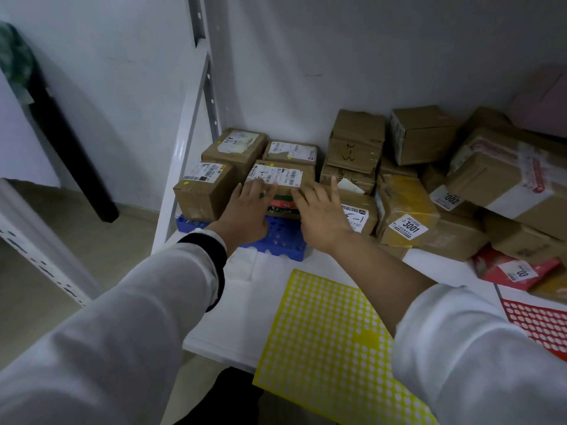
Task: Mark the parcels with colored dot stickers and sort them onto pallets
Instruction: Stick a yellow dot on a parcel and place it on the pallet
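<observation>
White-walled storeroom corner with a metal rack post and a white tabletop [239,317]. At the tabletop's far left corner, a blue pallet [282,240] carrying four brown parcels in two rows. Small yellow dots visible on the front-left parcel [202,191] and on the front-right parcel [285,173]; elsewhere too small to tell.

Left hand [248,210] and right hand [322,216] both lying flat on that front-right parcel, fingers straight and spread. Grip of each apart, clamped on nothing, seemingly squaring the box into place.

Yellow sticker sheet [322,348] overhanging the near edge, with a patch of dots already gone. Red sticker sheet [540,323] toward the near right corner.

Along the far edge to the right, a loose heap of parcels [429,179], touching and leaning on one another, no dots visible on them.

Probably early in the job: one yellow batch placed, most of the heap not yet marked or sorted, no second pallet in view.
</observation>
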